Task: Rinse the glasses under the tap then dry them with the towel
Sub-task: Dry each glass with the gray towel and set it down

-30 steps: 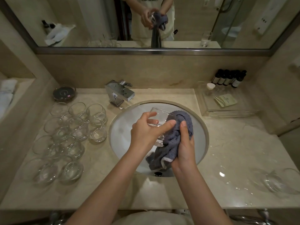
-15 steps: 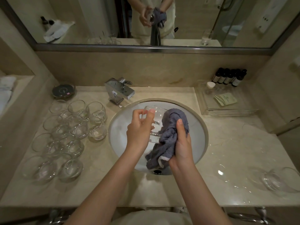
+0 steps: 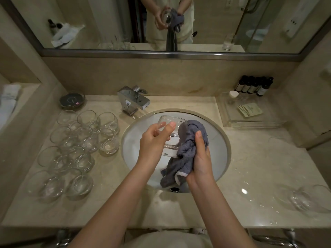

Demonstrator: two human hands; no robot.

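Holding a clear round drinking glass [image 3: 169, 135] above the white oval sink basin [image 3: 217, 138], the person's left hand [image 3: 154, 142] curls its fingers and thumb around the glass's side, the thumb tip lying near the rim. The glass is tilted, its mouth turned away from the person and toward the far side of the basin. The right hand [image 3: 201, 158] grips a grey terry towel [image 3: 186, 151], its fingers closed over the bunched cloth and pressing it against the right side of the glass. The towel's loose end, with a pale lining showing, hangs down into the basin near the dark overflow hole [image 3: 175, 189].

A square chrome tap [image 3: 133, 100] stands behind the basin at its left; no water is visible at its spout. On the beige marble counter [image 3: 250, 167], left of the sink, a cluster of clear stemless glasses [image 3: 78, 147] stands upright in close rows, several touching. One more clear glass [image 3: 308, 198] sits alone at the counter's right edge, well apart from the sink. A clear acrylic tray [image 3: 231, 119] at the back right carries a green sachet [image 3: 250, 109], with a row of dark small bottles [image 3: 254, 85] just behind it. A dark round dish [image 3: 72, 100] sits at the back left. The wall mirror [image 3: 215, 18] reflects both hands, the glass and the towel.
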